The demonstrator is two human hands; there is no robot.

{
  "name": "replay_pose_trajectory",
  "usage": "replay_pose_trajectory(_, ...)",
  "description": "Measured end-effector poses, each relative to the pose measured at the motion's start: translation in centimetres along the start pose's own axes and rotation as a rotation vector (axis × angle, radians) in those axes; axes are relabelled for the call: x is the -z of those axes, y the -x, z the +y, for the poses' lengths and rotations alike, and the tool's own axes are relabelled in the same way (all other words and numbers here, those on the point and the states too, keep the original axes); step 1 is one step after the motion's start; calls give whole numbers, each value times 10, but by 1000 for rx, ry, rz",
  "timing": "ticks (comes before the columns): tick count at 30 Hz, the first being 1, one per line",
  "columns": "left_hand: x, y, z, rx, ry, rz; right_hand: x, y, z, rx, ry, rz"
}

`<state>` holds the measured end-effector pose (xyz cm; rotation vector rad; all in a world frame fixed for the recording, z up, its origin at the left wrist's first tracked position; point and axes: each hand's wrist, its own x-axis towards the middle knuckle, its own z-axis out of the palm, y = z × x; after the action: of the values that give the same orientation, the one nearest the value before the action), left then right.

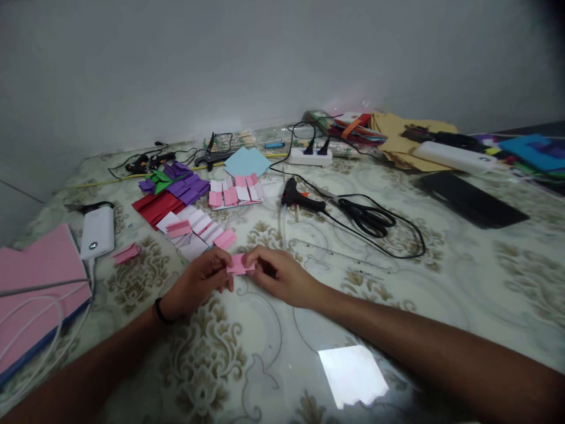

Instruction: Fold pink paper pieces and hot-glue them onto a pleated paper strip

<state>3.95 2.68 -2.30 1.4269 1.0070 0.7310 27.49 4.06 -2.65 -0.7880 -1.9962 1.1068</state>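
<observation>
Between my two hands is a small pink folded paper (239, 264), held just above the patterned table. My left hand (205, 272), with a black band at the wrist, pinches its left end. On its right end my right hand (279, 272) is closed in a pinch. Just beyond my left hand lie white and pink folded paper pieces (200, 227). Another group of pink and white folded papers (236, 191) sits farther back. A single folded pink piece (126, 254) rests to the left.
A glue gun (304, 197) and scissors (357, 215) with coiled black cord lie right of centre. Behind them is a power strip (310, 156). Pink sheets (39, 277) and a white power bank (97, 231) are at left, a dark flat slab (474, 200) at right.
</observation>
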Motion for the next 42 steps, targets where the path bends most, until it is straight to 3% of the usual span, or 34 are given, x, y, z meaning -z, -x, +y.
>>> replay_pose_trajectory(18,-2,-1,6,31,-30,57,-2,2,-1,-95,-58,-30)
replay_pose_trajectory(35,-4,1,12,63,-103,-33,-1,1,-2,-127,-147,-37)
replay_pose_trajectory(42,-3,1,5,11,-35,17,1,1,-2,-134,-144,-85)
